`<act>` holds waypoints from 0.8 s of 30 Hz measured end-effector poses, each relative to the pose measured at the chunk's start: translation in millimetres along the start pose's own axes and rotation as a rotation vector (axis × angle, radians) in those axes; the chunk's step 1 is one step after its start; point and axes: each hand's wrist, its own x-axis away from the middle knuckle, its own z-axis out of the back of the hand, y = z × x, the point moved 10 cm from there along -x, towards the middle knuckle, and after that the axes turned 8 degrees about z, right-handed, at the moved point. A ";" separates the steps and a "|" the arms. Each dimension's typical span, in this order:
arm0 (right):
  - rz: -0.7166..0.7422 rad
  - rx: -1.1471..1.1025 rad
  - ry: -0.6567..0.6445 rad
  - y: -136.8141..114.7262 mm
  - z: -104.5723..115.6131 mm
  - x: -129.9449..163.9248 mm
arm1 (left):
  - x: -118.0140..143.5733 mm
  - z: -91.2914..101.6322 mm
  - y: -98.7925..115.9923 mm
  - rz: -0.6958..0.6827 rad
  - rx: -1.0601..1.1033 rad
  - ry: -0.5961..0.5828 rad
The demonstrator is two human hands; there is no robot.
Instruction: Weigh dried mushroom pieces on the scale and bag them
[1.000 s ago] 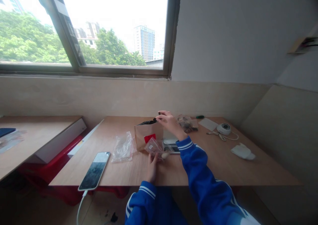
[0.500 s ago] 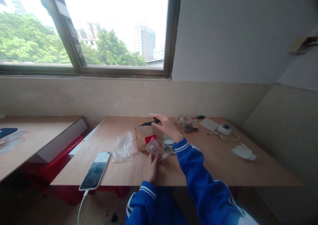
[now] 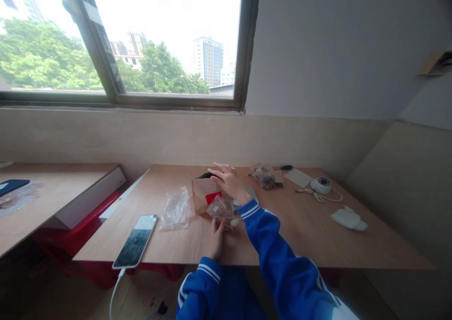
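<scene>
Right hand [image 3: 229,181]: hovering at the mouth of the bag [image 3: 199,193], fingers standing apart.
Left hand [image 3: 216,240]: touching the near edge of the pouch [image 3: 219,209]; I cannot tell its grip.
Bag: standing upright behind the pouch.
Left side: clear wrap [image 3: 175,210] lying beside the bag, phone [image 3: 135,242] reaching the front edge of the tabletop [image 3: 310,237].
Right side: tabletop stretching toward the camera [image 3: 321,184].
Red patch [image 3: 213,197]: showing on the bag, any writing too small.

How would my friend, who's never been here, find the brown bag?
Find the wooden table that the blue sleeves reach over. Near its middle, right of a crumpled clear bag and behind a small see-through bag, stands the brown bag, the right hand at its top. Unlike those two, it is solid brown with a red patch on its front.
</scene>
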 end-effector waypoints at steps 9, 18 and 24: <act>-0.337 -0.300 0.174 34.3 15.1 99.6 | 8.5 -12.8 11.5 -0.069 0.011 -0.093; -0.443 -0.299 0.079 57.0 -12.1 169.5 | 9.9 -21.5 12.0 -0.047 -0.046 -0.143; -0.465 -0.282 0.014 44.1 -31.3 175.1 | 10.7 -15.0 17.3 -0.085 -0.149 -0.096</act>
